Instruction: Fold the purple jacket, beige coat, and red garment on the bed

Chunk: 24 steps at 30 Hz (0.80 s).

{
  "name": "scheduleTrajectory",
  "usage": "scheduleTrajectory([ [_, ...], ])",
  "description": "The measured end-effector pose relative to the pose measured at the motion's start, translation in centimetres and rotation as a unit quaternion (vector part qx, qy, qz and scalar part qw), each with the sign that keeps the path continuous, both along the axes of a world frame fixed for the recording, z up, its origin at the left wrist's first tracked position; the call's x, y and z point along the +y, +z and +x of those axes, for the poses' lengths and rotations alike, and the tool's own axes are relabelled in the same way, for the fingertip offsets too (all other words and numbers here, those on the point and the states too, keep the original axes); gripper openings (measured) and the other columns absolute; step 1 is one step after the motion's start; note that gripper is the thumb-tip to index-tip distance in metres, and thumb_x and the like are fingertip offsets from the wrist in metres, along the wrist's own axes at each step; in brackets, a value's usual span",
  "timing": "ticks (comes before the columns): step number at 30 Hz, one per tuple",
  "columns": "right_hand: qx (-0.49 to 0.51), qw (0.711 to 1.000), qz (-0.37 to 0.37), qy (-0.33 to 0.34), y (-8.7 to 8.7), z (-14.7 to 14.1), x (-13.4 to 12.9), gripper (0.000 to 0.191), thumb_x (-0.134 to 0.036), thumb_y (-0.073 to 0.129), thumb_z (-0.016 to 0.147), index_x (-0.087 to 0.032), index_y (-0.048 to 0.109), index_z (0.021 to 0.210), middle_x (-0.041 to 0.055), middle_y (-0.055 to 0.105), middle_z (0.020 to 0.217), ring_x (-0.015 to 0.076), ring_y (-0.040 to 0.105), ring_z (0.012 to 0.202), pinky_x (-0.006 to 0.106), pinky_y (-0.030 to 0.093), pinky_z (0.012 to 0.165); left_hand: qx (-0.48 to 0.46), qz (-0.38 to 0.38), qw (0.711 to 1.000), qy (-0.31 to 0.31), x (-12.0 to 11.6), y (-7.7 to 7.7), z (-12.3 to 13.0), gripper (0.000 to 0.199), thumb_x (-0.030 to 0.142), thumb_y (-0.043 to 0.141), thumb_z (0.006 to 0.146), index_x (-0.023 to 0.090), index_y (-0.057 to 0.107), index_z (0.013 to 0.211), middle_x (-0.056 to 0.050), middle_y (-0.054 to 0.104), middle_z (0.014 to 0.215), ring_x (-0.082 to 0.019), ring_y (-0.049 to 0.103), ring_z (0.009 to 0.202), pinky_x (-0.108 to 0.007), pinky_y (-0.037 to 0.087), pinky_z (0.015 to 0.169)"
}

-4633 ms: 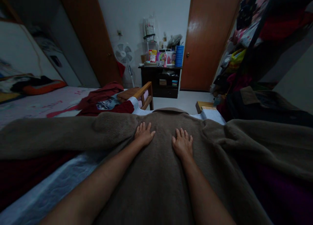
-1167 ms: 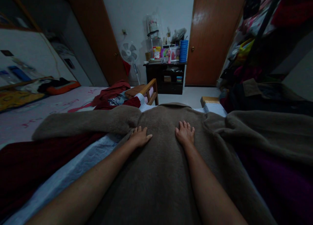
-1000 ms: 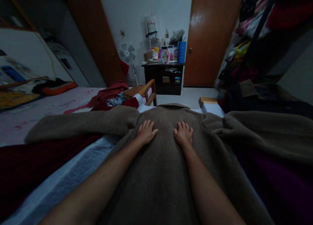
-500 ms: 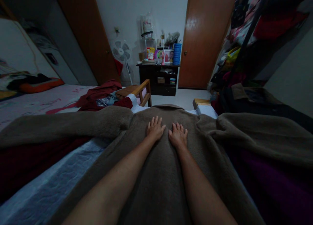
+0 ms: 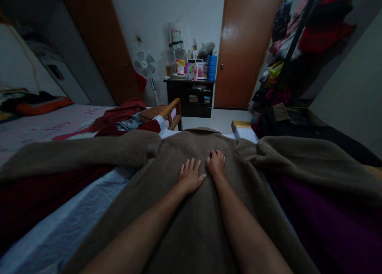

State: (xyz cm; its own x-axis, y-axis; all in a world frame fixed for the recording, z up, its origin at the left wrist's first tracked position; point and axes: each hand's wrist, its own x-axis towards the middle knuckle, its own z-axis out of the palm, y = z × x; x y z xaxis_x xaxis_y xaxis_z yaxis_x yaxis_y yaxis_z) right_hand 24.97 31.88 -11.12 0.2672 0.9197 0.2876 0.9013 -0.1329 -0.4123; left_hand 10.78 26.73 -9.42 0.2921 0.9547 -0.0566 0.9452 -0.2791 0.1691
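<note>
A brown fleecy coat lies spread out, collar at the far end and both sleeves stretched to the sides. My left hand rests palm down on the upper middle of it, fingers spread and thumb out towards the right. Just right of it and slightly farther up, my right hand touches the same cloth. Its fingers are bent and drawn closer together, with the fingertips partly hidden. Neither hand shows anything lifted off the surface.
Beneath the coat are a pale blue quilted mattress, dark red cloth and purple cloth. A dark jacket lies at right. Beyond stand a wooden rail, a fan, a black cabinet and a door.
My left hand has slid back towards me and stays spread. My right hand's fingers have gone from spread to bent. The view has turned slightly to the right.
</note>
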Motion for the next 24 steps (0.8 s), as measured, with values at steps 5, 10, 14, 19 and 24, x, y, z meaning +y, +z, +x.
scheduleTrajectory([
  [5,-0.038,0.999,-0.012,0.013,0.5,-0.3,-0.7,0.034,-0.026,0.047,0.09,-0.017,0.063,0.118,0.0144,0.059,0.126,0.0256,0.047,0.121,0.036,0.029,0.105,0.009,0.033,0.999,-0.036,-7.2,-0.5,-1.1,0.072,0.06,0.035,0.093,0.022,0.027,0.153,-0.013,0.024,0.16,-0.031,0.02,0.147,-0.053,0.021,0.116],
  [10,-0.067,0.992,-0.09,0.05,1.3,-0.6,-2.5,0.044,-0.034,0.037,0.096,-0.017,0.051,0.135,0.0127,0.045,0.147,0.0262,0.032,0.138,0.042,0.019,0.112,-0.015,0.083,0.996,-0.038,-10.3,-1.5,-1.9,0.068,0.06,0.029,0.095,0.025,0.025,0.153,-0.011,0.026,0.159,-0.027,0.02,0.147,-0.052,0.018,0.117],
  [14,-0.083,0.983,-0.14,0.089,1.6,-0.3,-5.4,0.053,-0.042,0.033,0.098,-0.019,0.041,0.145,0.0103,0.033,0.156,0.0267,0.023,0.144,0.047,0.015,0.114,-0.033,0.087,0.995,-0.031,-10.5,-1.2,-1.9,0.065,0.058,0.029,0.095,0.025,0.028,0.152,-0.01,0.027,0.159,-0.026,0.021,0.147,-0.051,0.017,0.118],
  [19,-0.084,0.978,-0.164,0.1,1.9,-0.2,-10.2,0.055,-0.044,0.03,0.098,-0.022,0.037,0.148,0.0084,0.029,0.158,0.0272,0.019,0.145,0.053,0.013,0.114,-0.047,0.076,0.995,-0.032,-10.6,-0.5,-1.9,0.061,0.053,0.032,0.096,0.024,0.032,0.15,-0.009,0.031,0.158,-0.025,0.024,0.146,-0.048,0.016,0.119],
  [24,-0.091,0.972,-0.187,0.112,2.3,-0.6,-14.9,0.058,-0.045,0.031,0.097,-0.023,0.033,0.15,0.0093,0.024,0.159,0.0279,0.016,0.146,0.058,0.013,0.113,-0.044,0.036,0.998,-0.021,-11.9,0.2,-2.0,0.065,0.054,0.035,0.094,0.023,0.029,0.151,-0.011,0.027,0.159,-0.027,0.02,0.147,-0.049,0.014,0.118],
])
